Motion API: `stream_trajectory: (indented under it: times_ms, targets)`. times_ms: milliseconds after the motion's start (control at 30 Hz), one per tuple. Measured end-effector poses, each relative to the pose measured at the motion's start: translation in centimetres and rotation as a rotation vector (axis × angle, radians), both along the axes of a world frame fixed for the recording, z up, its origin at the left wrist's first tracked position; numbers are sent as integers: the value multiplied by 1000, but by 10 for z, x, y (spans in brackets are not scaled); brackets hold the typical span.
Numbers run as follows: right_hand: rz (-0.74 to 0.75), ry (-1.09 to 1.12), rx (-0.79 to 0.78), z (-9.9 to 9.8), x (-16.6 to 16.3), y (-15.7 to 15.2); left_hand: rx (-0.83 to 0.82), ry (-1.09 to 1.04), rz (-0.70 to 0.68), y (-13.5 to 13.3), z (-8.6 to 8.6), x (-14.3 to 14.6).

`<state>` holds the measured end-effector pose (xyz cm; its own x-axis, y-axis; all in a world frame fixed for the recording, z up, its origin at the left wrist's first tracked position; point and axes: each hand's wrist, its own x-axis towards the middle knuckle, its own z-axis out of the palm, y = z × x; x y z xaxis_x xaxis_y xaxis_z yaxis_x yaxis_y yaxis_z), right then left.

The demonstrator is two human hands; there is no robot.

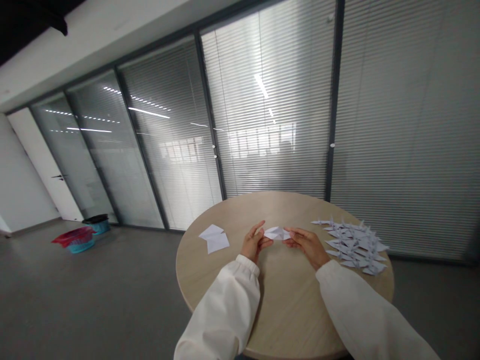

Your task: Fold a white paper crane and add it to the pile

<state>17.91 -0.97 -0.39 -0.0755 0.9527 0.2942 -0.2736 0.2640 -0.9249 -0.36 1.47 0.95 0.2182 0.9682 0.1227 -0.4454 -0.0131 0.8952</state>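
Note:
A small white paper crane (276, 233) is stretched level between my hands, just above the middle of the round table. My left hand (255, 242) pinches its left tip between thumb and fingers. On the opposite side, my right hand (308, 244) grips the right tip the same way. The fingers partly cover both ends, and the finer folds are too small to make out. To the right of my right hand lies a heap of several finished-looking white paper cranes (356, 245). Sheets of white paper (215, 239) rest on the table left of my left hand.
The round wooden table (285, 310) stands close to a glass partition (270, 110) with blinds. On the grey floor at left are a blue bin with a red liner (80, 240) and another with a black liner (98, 224). A white door (45, 160) is at the far left.

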Motion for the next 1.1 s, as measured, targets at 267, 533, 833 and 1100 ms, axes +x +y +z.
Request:
stream_trajectory:
  times_ms: [267,533,833,1100]
  targets:
    - [-39,-16,15,2,-1,-1,39,40,-13,-2,2,2]
    - [-95,-9,16,-3,-1,4,21,163,0,0,-3,4]
    - [-77,-131,25,-2,-4,2,31,210,71,-1,-2,5]
    - [-86,-111,89,7,-4,-6,127,221,51,-5,4,4]
